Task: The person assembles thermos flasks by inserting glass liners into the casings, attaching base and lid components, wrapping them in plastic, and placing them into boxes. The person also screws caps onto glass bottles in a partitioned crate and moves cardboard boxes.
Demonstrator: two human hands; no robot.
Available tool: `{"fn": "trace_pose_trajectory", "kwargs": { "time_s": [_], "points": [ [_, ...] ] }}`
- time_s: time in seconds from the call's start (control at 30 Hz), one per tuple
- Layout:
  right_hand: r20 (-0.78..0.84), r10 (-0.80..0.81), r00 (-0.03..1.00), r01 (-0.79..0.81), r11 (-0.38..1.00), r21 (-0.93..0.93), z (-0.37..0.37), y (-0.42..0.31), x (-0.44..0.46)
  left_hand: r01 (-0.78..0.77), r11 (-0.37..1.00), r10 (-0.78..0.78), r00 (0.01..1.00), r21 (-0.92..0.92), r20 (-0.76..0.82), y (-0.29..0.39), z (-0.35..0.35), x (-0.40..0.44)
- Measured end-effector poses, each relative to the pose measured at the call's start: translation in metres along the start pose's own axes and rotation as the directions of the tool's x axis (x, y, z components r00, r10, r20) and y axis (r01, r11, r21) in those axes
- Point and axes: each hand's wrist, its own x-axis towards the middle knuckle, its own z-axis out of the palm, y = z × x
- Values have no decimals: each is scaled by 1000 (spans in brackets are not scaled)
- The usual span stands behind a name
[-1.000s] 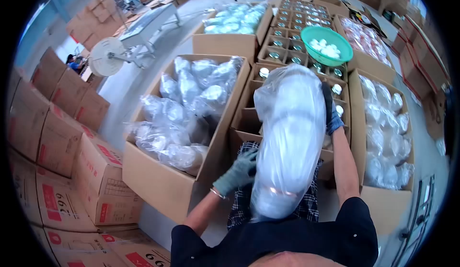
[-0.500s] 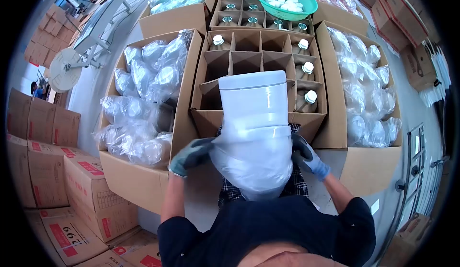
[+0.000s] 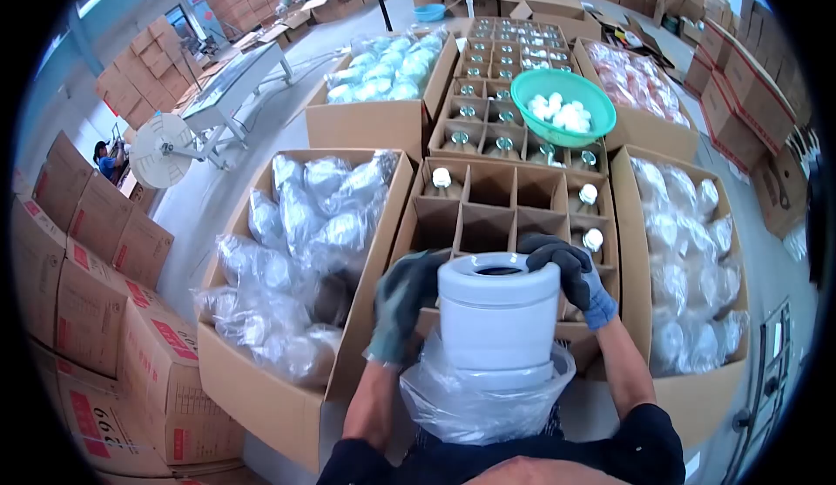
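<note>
A white cylinder with a hole in its top [image 3: 496, 319] stands upright in front of my body. A clear plastic bag [image 3: 488, 407] lies bunched around its lower part. My left hand [image 3: 405, 302], gloved, is beside the cylinder's left side, its fingers partly hidden. Bent over the cylinder's top right rim, the gloved fingers of my right hand [image 3: 568, 278] hold it. Just beyond is a divided cardboard box [image 3: 501, 170] with white-capped bottles [image 3: 589, 196] in some compartments.
Boxes of plastic-wrapped items flank me on the left [image 3: 261, 407] and right [image 3: 697, 398]. A green basin [image 3: 525, 106] with white caps rests on bottle boxes ahead. Stacked cartons [image 3: 96, 311] stand at far left. A person [image 3: 108, 161] is in the left background.
The plastic bag has slid down, baring the white cylinder, which is now upright with its top hole showing. Both hands have moved up towards its rim, and the view has tilted up.
</note>
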Motion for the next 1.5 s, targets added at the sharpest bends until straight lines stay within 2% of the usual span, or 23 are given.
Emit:
{"fn": "trace_pose_trajectory", "kwargs": {
  "time_s": [0.03,0.1,0.2,0.3,0.37,0.43,0.47,0.5,0.57,0.6,0.67,0.77,0.8,0.9,0.93,0.97,1.07,1.17,1.23,1.27,1.37,1.43,1.5],
  "points": [
    [-106,125,986,-123,992,30,-4,6,1,-28,901,159,950,-433,269,-8,-31,11],
    [-29,-3,1000,1,997,-79,4,-3,10,-288,955,292,956,70,-43,-21,-13,22],
    [259,-241,935,308,916,-258,16,-30,41,-300,941,318,942,155,-109,-37,28,15],
    [-79,111,991,-136,799,-586,-39,38,16,-222,936,221,975,-272,-36,-59,-41,18],
    [-56,38,998,-50,969,-243,-26,25,22,-229,851,264,964,-472,8,-37,-48,16],
    [113,-150,982,142,987,76,22,-13,41,-165,959,205,966,-232,159,-25,-33,23],
    [313,-251,916,284,957,-64,15,0,54,-219,974,228,952,-65,207,-13,-22,32],
    [193,-50,980,23,990,141,22,2,58,-281,955,250,934,93,254,-2,-12,41],
    [-75,-341,937,256,817,-516,15,95,63,-281,959,260,927,40,271,27,-5,51],
    [-262,-156,952,175,983,53,30,89,84,-374,917,349,920,138,178,19,-4,65],
    [-387,28,922,139,907,398,36,95,127,-341,926,345,939,165,2,13,1,96],
    [-405,-299,864,161,926,-340,26,141,162,-369,865,447,875,340,-188,-36,-28,149],
    [-241,-535,810,221,659,-719,29,109,166,-257,959,284,892,122,-352,-37,-17,148],
    [84,-433,898,379,659,-650,60,105,155,-195,800,492,754,567,-434,-83,-23,158],
    [37,232,972,-168,799,-578,52,114,157,-230,884,442,698,408,-564,-93,-27,156],
    [103,-21,994,76,817,-572,37,182,159,-280,929,367,636,240,-678,-102,-31,154],
    [-98,278,956,-283,777,-562,14,223,207,-488,865,223,582,-116,-782,-112,-48,146],
    [-82,-86,993,-3,671,-742,25,287,264,-506,808,130,652,-301,-747,-120,-48,140],
    [-84,-62,995,-52,403,-914,45,366,274,-477,706,40,765,-524,-642,-130,-44,137],
    [-49,328,944,-187,404,-895,50,341,280,-448,614,1,823,-649,-568,-134,-40,138],
    [-34,104,994,-81,494,-865,49,361,260,-303,316,-86,934,-899,-345,-144,-32,144],
    [-27,135,991,-92,508,-857,36,296,248,-224,378,-63,962,-898,-267,-150,-28,147],
    [2,-279,960,115,387,-915,29,233,236,-140,658,-21,979,-740,-204,-160,-34,147]
  ]
}}
